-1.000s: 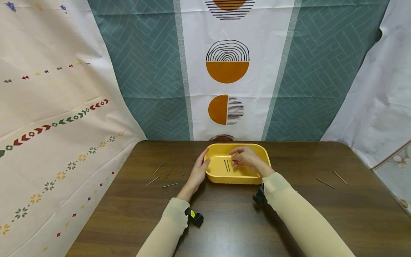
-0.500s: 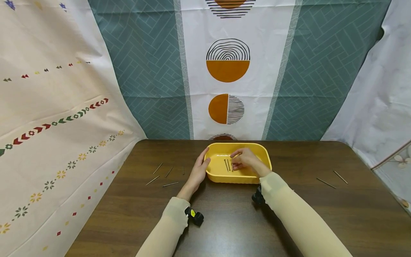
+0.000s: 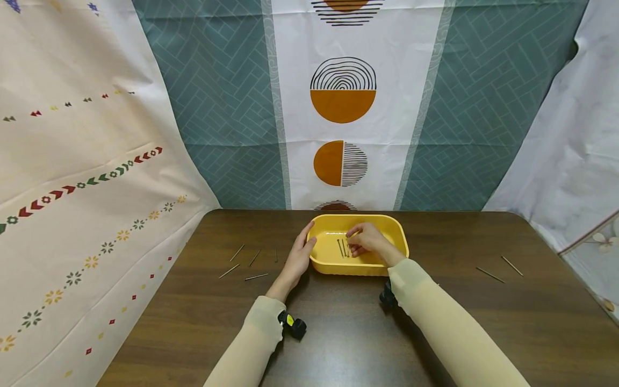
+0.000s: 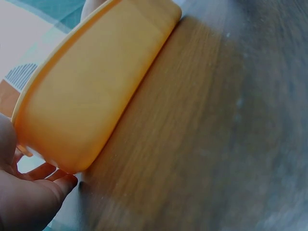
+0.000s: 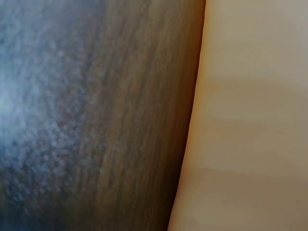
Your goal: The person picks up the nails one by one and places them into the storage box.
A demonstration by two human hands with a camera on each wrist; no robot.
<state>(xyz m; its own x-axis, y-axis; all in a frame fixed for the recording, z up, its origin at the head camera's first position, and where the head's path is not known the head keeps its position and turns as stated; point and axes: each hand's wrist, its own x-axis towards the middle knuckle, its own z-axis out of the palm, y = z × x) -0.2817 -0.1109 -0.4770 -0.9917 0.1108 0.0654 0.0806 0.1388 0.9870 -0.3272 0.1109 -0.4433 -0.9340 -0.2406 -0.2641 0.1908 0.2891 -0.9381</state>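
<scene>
A yellow plastic tray [image 3: 358, 270] sits at the back middle of the table. My left hand [image 3: 296, 259] grips its left end, with the thumb at the rim and the fingers along the outer wall. The left wrist view shows that hand [image 4: 29, 192] at the tray's corner. Inside the tray, two thin metal nails [image 3: 340, 248] lie side by side. Just right of them, my right hand [image 3: 369, 239] reaches down with bent fingers and pinches another nail [image 3: 348, 251]. The right wrist view has only the tray's outer wall [image 5: 250, 120], not the hand.
Left of the tray, several loose nails [image 3: 256, 277] are scattered on the brown wooden table [image 3: 338, 333]. Two more nails [image 3: 490, 275] lie far to the right. A patterned cloth [image 3: 232, 107] hangs behind the table's back edge.
My right hand has shifted the pinched nail slightly left, closer to the two lying in the tray. My left hand has stayed on the tray's end.
</scene>
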